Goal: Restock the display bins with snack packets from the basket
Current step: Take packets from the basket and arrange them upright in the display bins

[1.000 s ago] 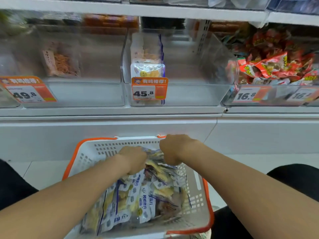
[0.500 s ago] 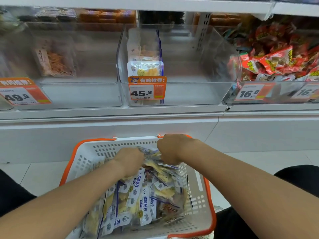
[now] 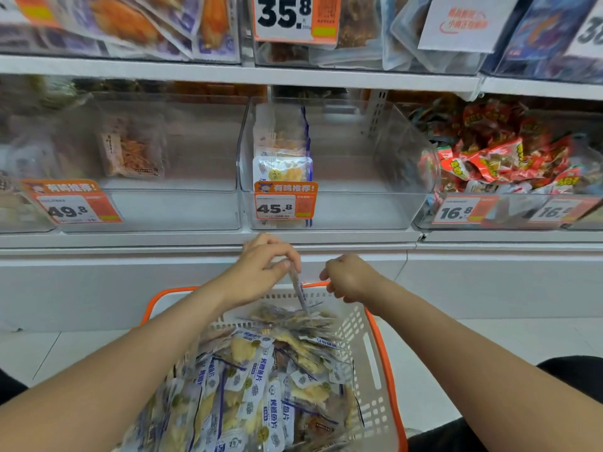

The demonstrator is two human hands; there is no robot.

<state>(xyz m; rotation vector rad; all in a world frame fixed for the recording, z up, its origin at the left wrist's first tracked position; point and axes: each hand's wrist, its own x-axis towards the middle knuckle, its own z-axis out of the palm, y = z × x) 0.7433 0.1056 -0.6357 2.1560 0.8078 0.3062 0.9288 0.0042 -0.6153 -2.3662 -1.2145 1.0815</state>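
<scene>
The left grip (image 3: 258, 272) is closed in a pinch, thumb against fingertips, on the top edge of one snack packet (image 3: 297, 287), which hangs edge-on below it with its lower end just touching the heap. The right grip (image 3: 347, 277), just beside it to the right, is curled into a loose fist with nothing visible in it. Under both grips sits the white, orange-rimmed basket (image 3: 368, 380), piled with blue-and-white packets (image 3: 261, 380). Straight beyond the left grip, past the shelf edge (image 3: 195, 238), is a clear display bin (image 3: 359, 177) with a 45.8 price tag (image 3: 284, 201); a few similar packets stand (image 3: 282, 151) at its left side. Farther right of the right grip, another bin holds red packets (image 3: 496, 158).
</scene>
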